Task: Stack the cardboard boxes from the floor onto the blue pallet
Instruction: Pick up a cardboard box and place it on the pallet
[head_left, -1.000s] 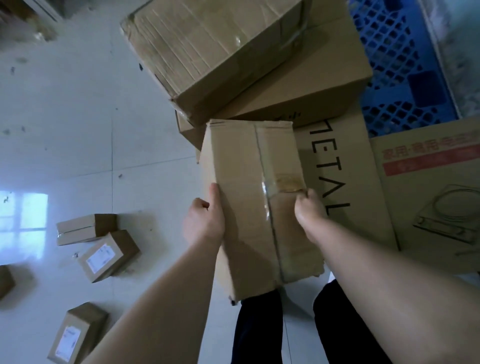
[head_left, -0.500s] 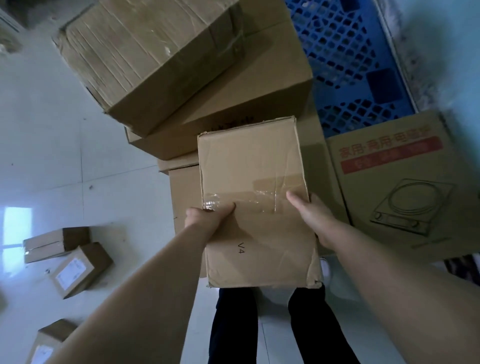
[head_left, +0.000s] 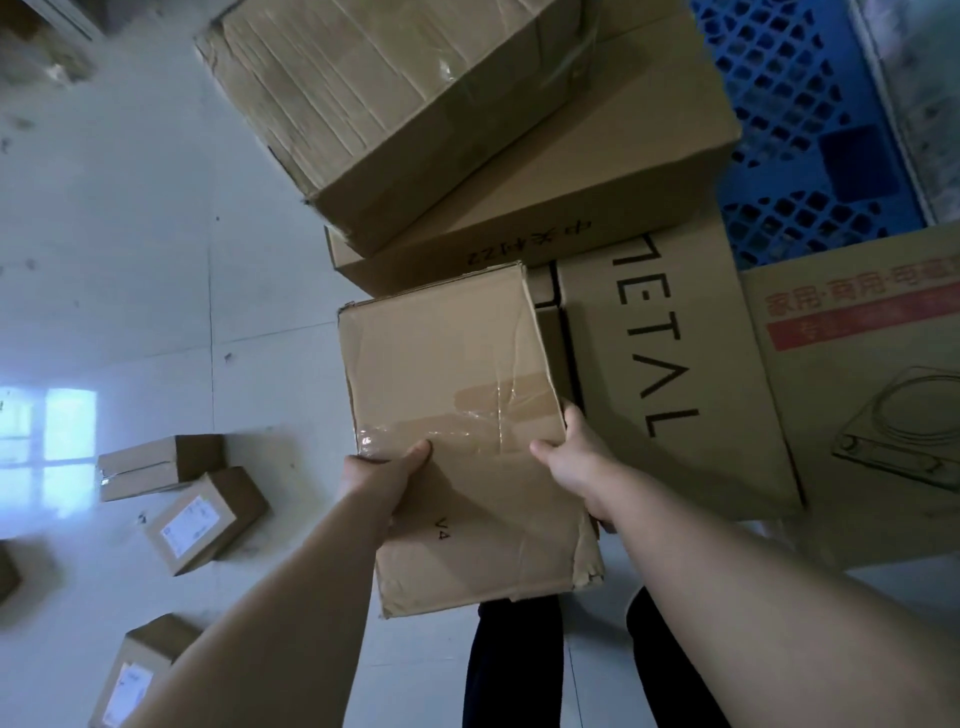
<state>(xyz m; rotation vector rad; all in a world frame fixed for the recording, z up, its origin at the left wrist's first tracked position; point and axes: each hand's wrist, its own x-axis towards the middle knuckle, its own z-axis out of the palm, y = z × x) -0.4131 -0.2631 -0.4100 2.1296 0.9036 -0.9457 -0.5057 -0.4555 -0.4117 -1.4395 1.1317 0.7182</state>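
**Carrying a box toward the stack by the pallet**

A worn cardboard box (head_left: 457, 415) was held in the air in front of the person, clamped from both sides; the left hand (head_left: 382, 470) was curled round its left edge with the thumb laid on top, and the right hand (head_left: 576, 457) was curled round its right edge in the same way. Both hands were set on the nearer half of the box; its long axis ran away from the body, so that the far end pointed at the stack ahead. A lettered box (head_left: 675, 389) lay just to the right, on the side of the right hand; whether the two boxes were touching could not be told. Beyond the far end a wide box (head_left: 597, 171) was seen, with a big box (head_left: 395, 104) set askew on top of it; bare lattice of the blue pallet (head_left: 800, 130) showed further right. Several small boxes (head_left: 205, 517) lay on the floor (head_left: 130, 260) to the left. A move forward and to the right was judged to be called for, far end first; the box could tip if released early.
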